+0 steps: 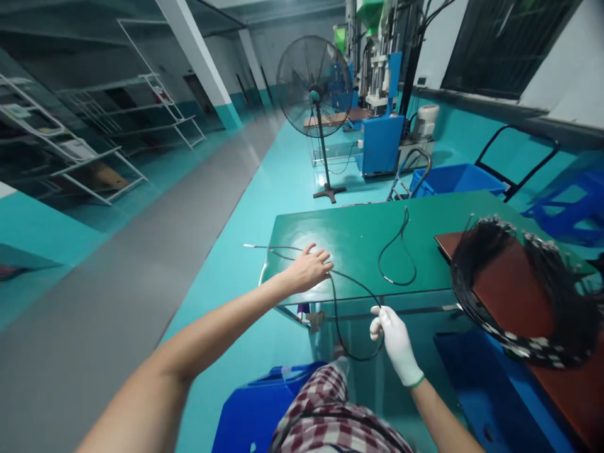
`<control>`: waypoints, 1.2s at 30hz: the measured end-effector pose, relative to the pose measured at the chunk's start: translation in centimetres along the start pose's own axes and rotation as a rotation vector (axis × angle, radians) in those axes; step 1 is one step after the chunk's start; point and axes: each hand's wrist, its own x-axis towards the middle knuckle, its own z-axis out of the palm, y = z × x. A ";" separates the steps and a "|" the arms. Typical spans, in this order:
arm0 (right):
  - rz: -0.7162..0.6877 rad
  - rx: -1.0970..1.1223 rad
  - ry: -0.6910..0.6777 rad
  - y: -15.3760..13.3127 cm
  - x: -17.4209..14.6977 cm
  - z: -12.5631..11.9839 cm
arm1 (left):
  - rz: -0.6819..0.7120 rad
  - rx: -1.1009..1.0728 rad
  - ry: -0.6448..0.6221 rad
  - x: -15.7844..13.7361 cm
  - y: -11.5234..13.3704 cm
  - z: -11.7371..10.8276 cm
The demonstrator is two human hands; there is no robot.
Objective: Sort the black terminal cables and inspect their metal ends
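Observation:
A thin black cable point(357, 284) runs between my two hands, and a loop of it hangs below the front edge of the green table. My bare left hand point(309, 270) is closed on it above the table's left part. Beyond that hand, two strands stretch left, one with a pale tip past the table's edge. In a white glove, my right hand point(391, 336) pinches the cable's loop in front of the table edge. Another black cable point(415, 270), looped and with a small white label, lies on the table to the right.
A large bundle of black cables point(465, 283) rests on a reddish-brown board point(514, 277) at the right of the green table point(340, 229). A blue stool point(255, 412) stands by my legs. Behind the table are a standing fan point(321, 132), a blue crate point(457, 179) and machines.

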 end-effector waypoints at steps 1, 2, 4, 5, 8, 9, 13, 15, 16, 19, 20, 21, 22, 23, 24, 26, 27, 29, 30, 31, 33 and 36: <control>0.039 0.007 0.049 0.9 2.4 0.7 | 0.011 -0.015 0.034 1.9 -1.0 1.6; 0.082 0.000 0.081 1.8 4.5 1.1 | 0.023 -0.063 0.045 3.3 -1.6 3.4; 0.171 -0.035 0.106 3.7 7.6 1.4 | 0.051 -0.260 -0.012 4.6 -1.5 7.3; 0.208 -0.055 0.102 4.4 8.5 1.3 | 0.043 -0.387 -0.067 4.6 -0.9 9.1; 0.295 -0.135 0.050 5.3 9.6 -0.2 | -0.040 -0.521 -0.144 3.3 1.0 13.2; 0.315 -0.222 0.018 5.1 9.7 -0.9 | -0.109 -0.544 -0.144 2.9 1.3 14.1; 0.309 -0.843 -0.050 2.3 12.2 -2.5 | -0.557 -0.613 -0.072 3.3 -0.5 16.3; 0.201 -1.066 -0.061 0.6 15.3 -1.5 | -0.791 -0.627 -0.029 4.8 -2.9 17.2; 0.140 -1.127 -0.076 -0.1 17.1 -0.4 | -0.894 -0.632 -0.013 5.7 -4.1 17.6; 0.033 -1.178 -0.127 -1.4 22.6 3.9 | -1.114 -0.656 0.030 8.3 -7.1 18.8; 0.021 -1.171 -0.148 -1.5 24.1 5.2 | -1.144 -0.675 0.046 8.9 -7.6 19.0; 0.013 -1.159 -0.169 -1.5 25.3 6.3 | -1.153 -0.702 0.062 9.4 -7.8 19.2; 0.015 -1.142 -0.187 -1.5 26.2 7.1 | -1.146 -0.737 0.077 9.7 -7.9 19.3; 0.023 -1.120 -0.198 -1.4 26.9 7.4 | -1.133 -0.777 0.092 9.7 -7.8 19.2; 0.034 -1.094 -0.204 -1.4 27.3 7.4 | -1.121 -0.817 0.109 9.7 -7.6 19.0; 0.064 -1.016 -0.213 -1.6 27.2 6.3 | -1.113 -0.893 0.159 9.4 -7.1 18.2; 0.079 -0.961 -0.226 -1.9 26.8 5.4 | -1.109 -0.933 0.192 9.3 -6.9 17.6; 0.100 -0.852 -0.273 -2.9 25.3 3.7 | -1.073 -1.036 0.257 9.6 -6.4 15.8; 0.106 -0.787 -0.307 -3.5 24.3 2.9 | -1.039 -1.100 0.280 10.0 -6.1 14.7; 0.114 -0.699 -0.344 -4.1 23.2 2.4 | -0.996 -1.161 0.294 10.6 -5.8 13.4; 0.135 -0.469 -0.401 -5.5 21.1 1.7 | -0.887 -1.356 0.332 12.1 -5.1 10.5; 0.178 -0.186 -0.426 -7.3 18.4 1.3 | -0.722 -1.831 0.481 14.1 -4.3 6.1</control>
